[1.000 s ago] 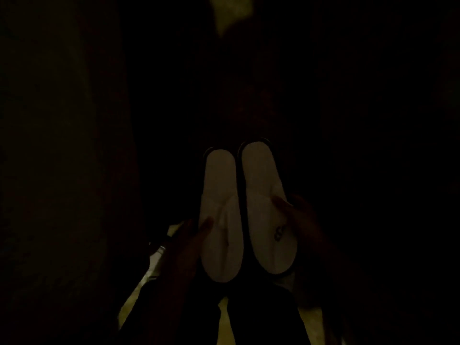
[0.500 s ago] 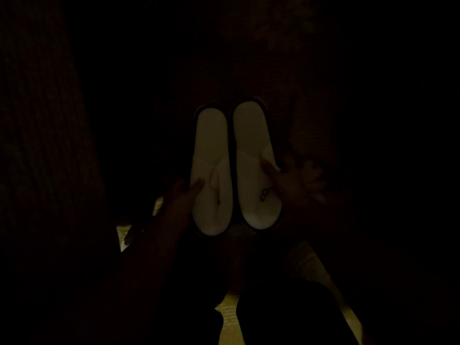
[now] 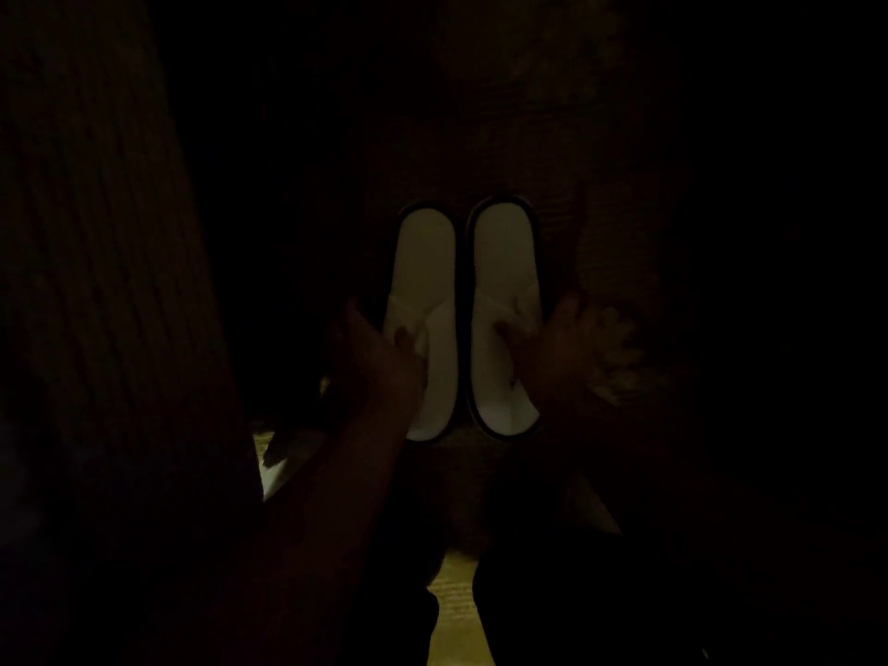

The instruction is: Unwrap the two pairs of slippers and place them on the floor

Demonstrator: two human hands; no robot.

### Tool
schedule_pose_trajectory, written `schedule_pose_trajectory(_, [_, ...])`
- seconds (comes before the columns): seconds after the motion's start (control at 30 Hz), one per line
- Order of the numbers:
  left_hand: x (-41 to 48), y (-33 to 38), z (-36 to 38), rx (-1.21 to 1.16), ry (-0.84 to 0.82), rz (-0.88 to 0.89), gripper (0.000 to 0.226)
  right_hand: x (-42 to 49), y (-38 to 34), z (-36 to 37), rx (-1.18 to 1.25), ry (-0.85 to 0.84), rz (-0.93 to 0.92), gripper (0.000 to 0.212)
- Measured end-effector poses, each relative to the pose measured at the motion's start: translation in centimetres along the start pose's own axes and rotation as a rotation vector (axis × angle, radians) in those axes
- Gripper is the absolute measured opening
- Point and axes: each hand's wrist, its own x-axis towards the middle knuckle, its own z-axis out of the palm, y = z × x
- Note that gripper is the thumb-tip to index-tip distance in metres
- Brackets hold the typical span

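Two white slippers (image 3: 463,319) lie side by side on the dark floor (image 3: 504,137), left hand (image 3: 379,358) and right hand (image 3: 562,348) each pinching a strap, apparently aligning the pair.

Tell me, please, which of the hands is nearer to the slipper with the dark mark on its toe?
The right. The right hand rests its fingers on that right-side slipper, while the left hand is on the other slipper, beside it.
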Motion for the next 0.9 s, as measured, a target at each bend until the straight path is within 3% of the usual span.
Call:
schedule_pose_trajectory(0.1, [-1.0,4.4,-2.5,-0.175,0.031,0.057,0.049,-0.5,-2.2,-5.3,0.252,0.01,-0.05,0.078])
schedule_pose_trajectory(0.17, [-2.1,10.0,-5.6,-0.377,-0.032,0.041,0.035,-0.6,-5.1,-11.1,0.536,0.055,-0.062,0.06])
schedule_pose_trajectory(0.23, [-3.6,17.0,-10.1,-0.587,-0.135,0.043,0.022,-0.2,-8.2,-18.5,0.691,0.07,-0.064,0.033])
schedule_pose_trajectory(0.4, [-9.6,33.7,-27.7,-0.865,-0.317,0.285,0.016,-0.9,-17.5,-41.8,0.963,0.169,-0.194,0.006])
schedule_pose_trajectory(0.53, [-19.0,47.3,-47.5,-1.02,-0.298,0.595,0.019,-6.7,-26.5,-63.0,1.216,0.315,-0.402,0.016])
schedule_pose_trajectory(0.63, [-27.3,53.7,-61.1,-1.05,-0.249,0.852,0.02,-13.4,-31.5,-75.9,1.363,0.397,-0.565,0.017])
schedule_pose_trajectory(0.77, [-38.6,56.3,-77.8,-1.022,-0.151,1.156,0.02,-26.0,-36.1,-91.1,1.415,0.549,-0.806,0.022])
schedule_pose_trajectory(0.9, [-47.7,54.3,-90.9,-1.033,-0.046,1.365,0.02,-38.0,-37.8,-101.3,1.476,0.691,-1.017,0.022])
